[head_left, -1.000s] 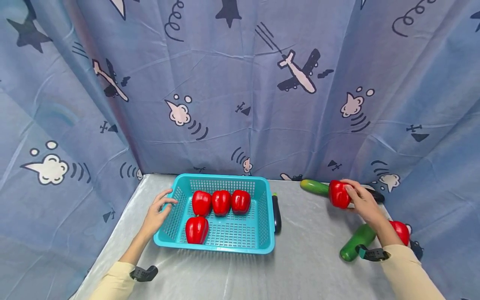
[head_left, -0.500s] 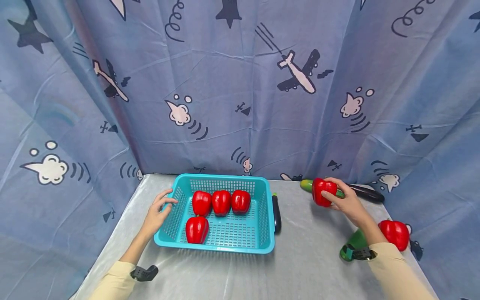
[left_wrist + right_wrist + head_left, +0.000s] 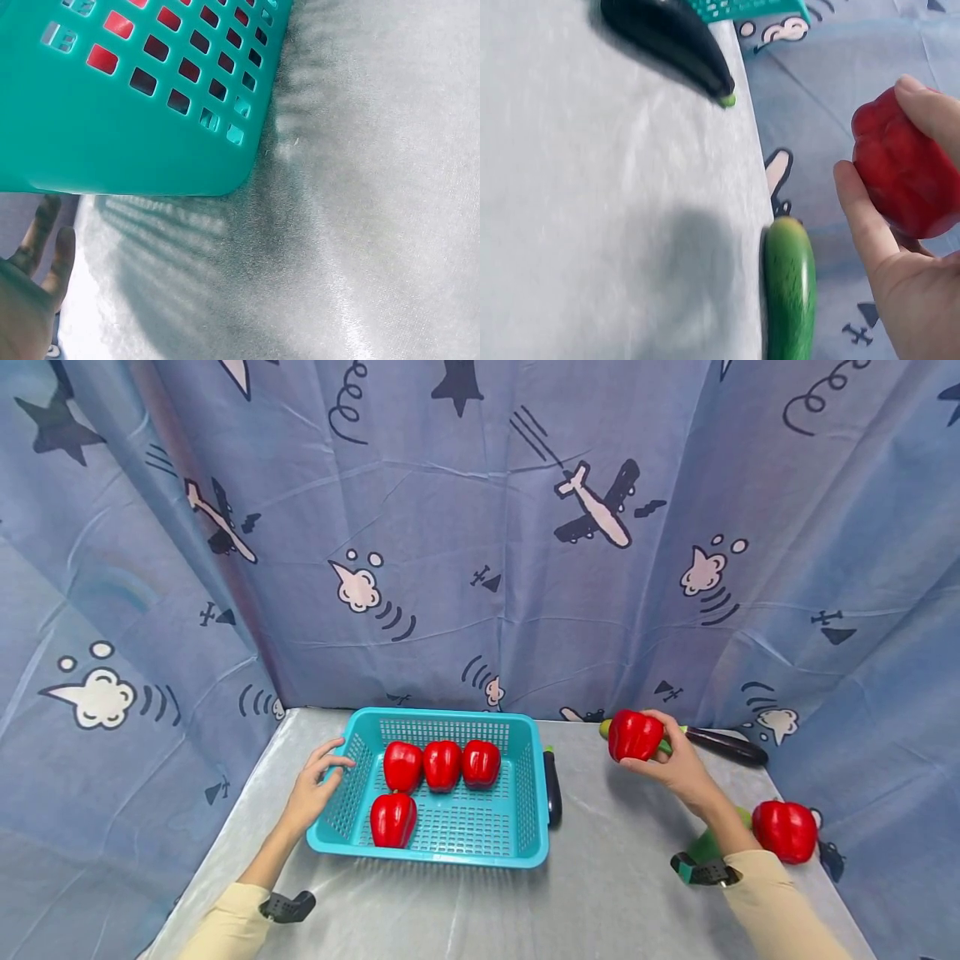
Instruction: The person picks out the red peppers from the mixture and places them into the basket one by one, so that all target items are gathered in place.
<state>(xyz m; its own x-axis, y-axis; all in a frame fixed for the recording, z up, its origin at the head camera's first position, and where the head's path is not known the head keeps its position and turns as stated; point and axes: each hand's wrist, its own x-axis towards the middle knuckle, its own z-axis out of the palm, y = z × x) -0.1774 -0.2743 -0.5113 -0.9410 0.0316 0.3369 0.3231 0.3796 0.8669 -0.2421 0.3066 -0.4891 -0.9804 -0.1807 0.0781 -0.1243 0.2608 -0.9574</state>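
Held above the far right of the table is a red bell pepper (image 3: 634, 735); my right hand (image 3: 678, 774) grips it between thumb and fingers. In the right wrist view the same bell pepper (image 3: 907, 169) shows clear of the tabletop. My left hand (image 3: 309, 789) rests at the left rim of a turquoise basket (image 3: 427, 857), its fingers loosely bent. Several red bell peppers (image 3: 442, 766) sit inside the basket. From the left wrist, the left hand (image 3: 34, 292) appears beside the basket's wall (image 3: 135, 150).
One eggplant (image 3: 552, 787) lies along the basket's right side, another eggplant (image 3: 726, 747) at the back right. A cucumber (image 3: 789, 292) lies behind the held pepper. Near the right edge are another red bell pepper (image 3: 784, 832) and a green vegetable (image 3: 705, 846), partly hidden by the right wrist.
My right hand has carried the red bell pepper leftward, past the cucumber. This uncovers the back eggplant and the pepper at the right edge. The left hand stays put.
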